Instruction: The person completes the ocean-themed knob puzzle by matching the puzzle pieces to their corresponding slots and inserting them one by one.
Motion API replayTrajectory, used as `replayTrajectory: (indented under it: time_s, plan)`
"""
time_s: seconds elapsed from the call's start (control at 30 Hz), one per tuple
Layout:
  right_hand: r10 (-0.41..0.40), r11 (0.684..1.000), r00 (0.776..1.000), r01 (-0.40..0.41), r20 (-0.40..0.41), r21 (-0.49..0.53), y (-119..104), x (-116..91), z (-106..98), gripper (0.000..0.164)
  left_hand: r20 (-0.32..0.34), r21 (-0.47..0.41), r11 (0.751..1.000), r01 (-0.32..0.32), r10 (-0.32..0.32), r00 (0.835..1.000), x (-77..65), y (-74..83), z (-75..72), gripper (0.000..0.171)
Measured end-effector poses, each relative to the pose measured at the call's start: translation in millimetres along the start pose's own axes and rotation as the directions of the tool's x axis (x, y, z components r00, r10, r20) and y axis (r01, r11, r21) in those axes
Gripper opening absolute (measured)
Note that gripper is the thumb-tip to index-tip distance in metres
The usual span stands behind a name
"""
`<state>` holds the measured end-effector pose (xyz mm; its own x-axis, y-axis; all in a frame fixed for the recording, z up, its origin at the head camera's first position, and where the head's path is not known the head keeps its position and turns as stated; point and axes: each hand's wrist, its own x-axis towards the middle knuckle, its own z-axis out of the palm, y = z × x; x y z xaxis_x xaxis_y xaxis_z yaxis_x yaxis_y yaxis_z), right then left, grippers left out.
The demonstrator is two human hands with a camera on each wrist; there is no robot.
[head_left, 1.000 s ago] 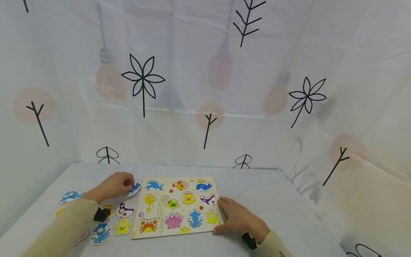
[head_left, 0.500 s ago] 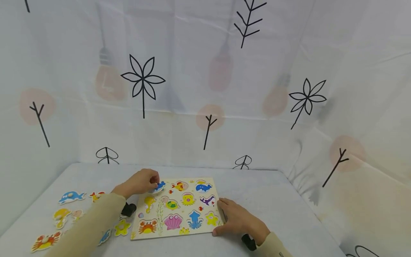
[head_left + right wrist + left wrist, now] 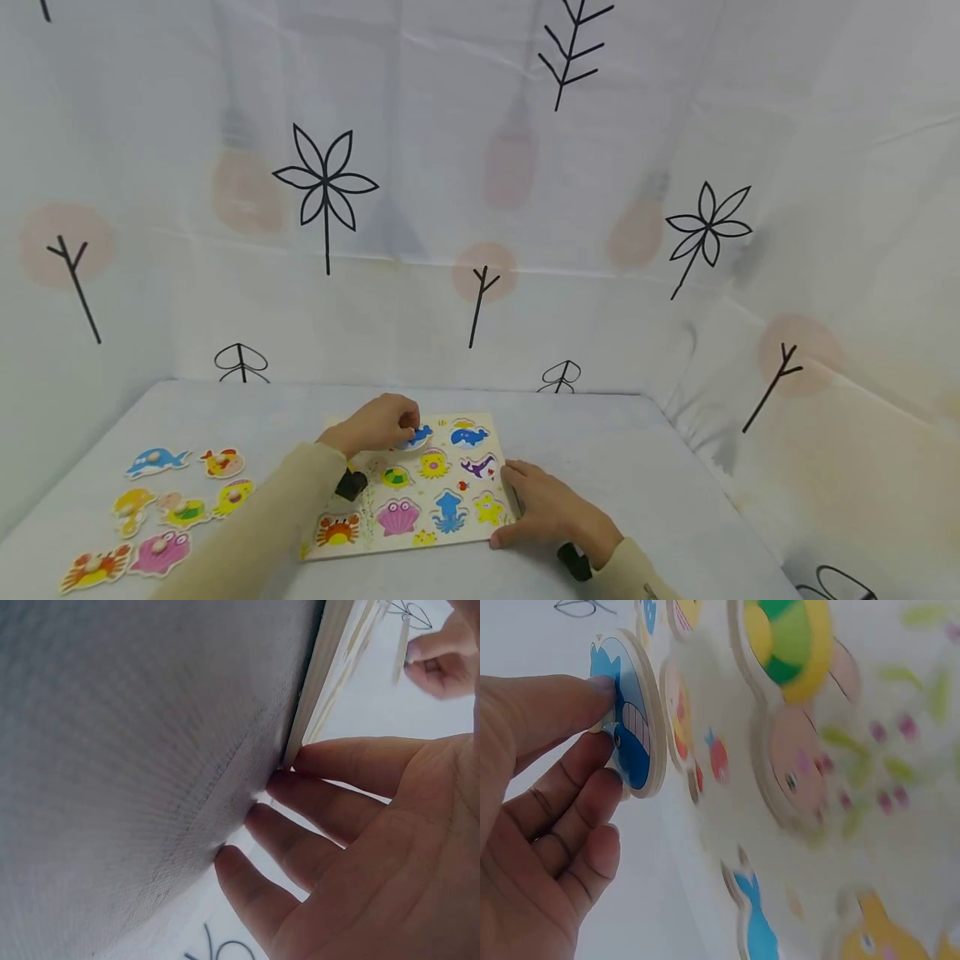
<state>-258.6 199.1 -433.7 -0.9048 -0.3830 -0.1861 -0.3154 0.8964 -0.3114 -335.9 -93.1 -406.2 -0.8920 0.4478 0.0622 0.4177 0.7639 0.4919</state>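
Between thumb and fingers my left hand pinches a blue whale puzzle piece by its back. The piece is held above the top row of the wooden puzzle board, apart from the surface in the left wrist view. Sea animals are pictured in the board's cutouts, among them a blue whale, a crab and a pink shell. Along the board's right edge rests my right hand, fingers extended. Its fingertips touch the board's edge and the tabletop in the right wrist view.
Left of the board lie several loose knobbed pieces: a dolphin, a fish, a seahorse, a turtle, an octopus, a crab and a shell. A printed cloth hangs behind the white table.
My left hand has carried the whale piece rightward from the loose pieces, over the board's top left corner, to the middle of the top row. The right hand has stayed at the board's edge.
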Motion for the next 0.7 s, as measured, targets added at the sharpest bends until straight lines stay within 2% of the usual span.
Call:
replayTrajectory:
  time_s: [0.13, 0.33, 0.47, 0.7]
  plan:
    - [0.017, 1.0, 1.0, -0.017, 0.013, 0.003, -0.1, 1.9, 1.7, 0.108, 0.036, -0.01, 1.0, -0.004, 0.005, 0.999, 13.2, 12.5, 8.1, 0.007]
    - [0.013, 1.0, 1.0, -0.013, 0.007, -0.02, 0.1, 3.3, 0.8, 0.109, 0.033, 0.013, 1.0, -0.012, 0.012, 0.999, 32.0, 23.5, 24.2, 0.008]
    - [-0.011, 0.999, 1.0, 0.012, 0.003, -0.03, -1.0, 2.4, 0.7, 0.109, 0.034, 0.013, 1.0, 0.01, -0.011, 0.999, 41.4, 27.5, 34.3, 0.008]
    - [-0.024, 0.998, 1.0, 0.024, 0.002, -0.06, 0.7, -0.2, 1.4, 0.109, 0.041, 0.011, 1.0, 0.003, -0.003, 0.999, 53.8, 38.8, 43.3, 0.007]
